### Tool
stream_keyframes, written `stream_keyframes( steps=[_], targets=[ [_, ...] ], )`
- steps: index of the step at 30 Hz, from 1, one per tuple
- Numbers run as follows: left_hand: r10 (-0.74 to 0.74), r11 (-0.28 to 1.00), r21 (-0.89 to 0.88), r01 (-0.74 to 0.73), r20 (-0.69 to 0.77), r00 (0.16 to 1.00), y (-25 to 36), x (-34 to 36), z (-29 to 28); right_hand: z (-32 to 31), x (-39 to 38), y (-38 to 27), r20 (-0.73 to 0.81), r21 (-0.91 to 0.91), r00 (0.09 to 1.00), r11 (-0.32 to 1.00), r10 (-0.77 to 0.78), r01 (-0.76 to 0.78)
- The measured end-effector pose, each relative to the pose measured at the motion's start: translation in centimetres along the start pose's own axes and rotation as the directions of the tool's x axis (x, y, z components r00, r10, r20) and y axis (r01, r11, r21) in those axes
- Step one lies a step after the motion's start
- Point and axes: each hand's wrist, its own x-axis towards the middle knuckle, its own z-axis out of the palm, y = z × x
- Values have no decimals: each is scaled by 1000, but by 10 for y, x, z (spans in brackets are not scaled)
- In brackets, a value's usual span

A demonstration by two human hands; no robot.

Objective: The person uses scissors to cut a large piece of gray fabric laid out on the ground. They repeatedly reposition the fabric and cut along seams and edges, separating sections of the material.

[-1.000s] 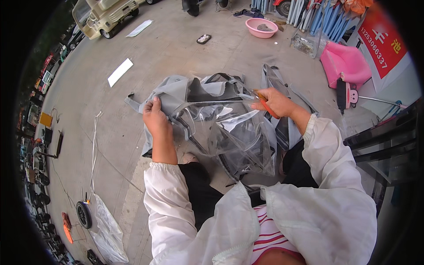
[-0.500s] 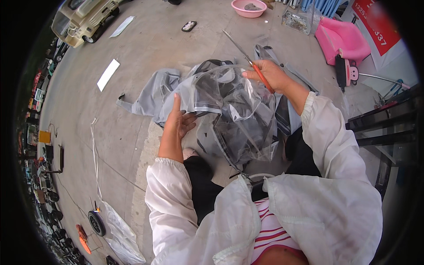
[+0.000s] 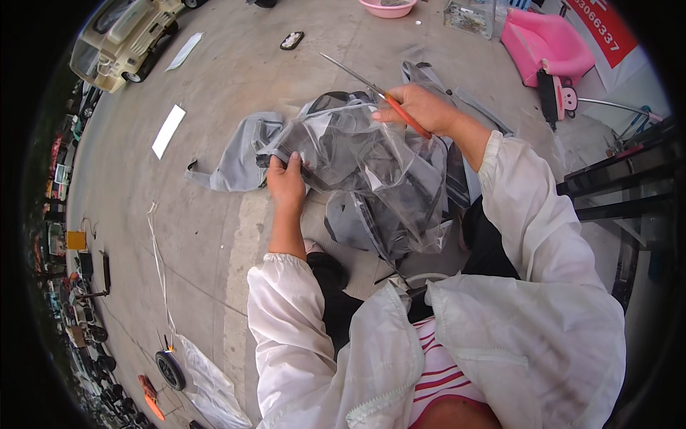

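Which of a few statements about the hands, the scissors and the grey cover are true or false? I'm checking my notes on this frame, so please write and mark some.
1. The right hand holds orange-handled scissors. True.
2. The left hand rests on the bare floor. False: it grips the edge of the grey fabric cover with clear plastic panels.
3. The scissor blades point up and to the left, away from the person. True.
4. The pink basin sits right beside the left hand. False: it is far off at the top edge of the view.
5. The person wears dark sleeves. False: the sleeves are white.
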Motion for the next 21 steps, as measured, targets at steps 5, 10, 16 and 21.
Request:
stream_keyframes(
  steps=[5,10,16,21],
  targets=[
    [32,987,-151,-46,-93,995,44,14,-10,-23,0,10,-30,164,999,986,29,-24],
    [-421,882,419,216,494,761,-6,6,-27,-30,3,9,-25,317,999,948,48,-38],
    [-377,879,464,109,536,755,-30,-7,-2,-21,5,5,-29,266,999,963,44,-35],
    [-239,833,537,-135,567,788,-46,-20,19,-16,0,-9,-39,340,999,940,7,6]
  ],
)
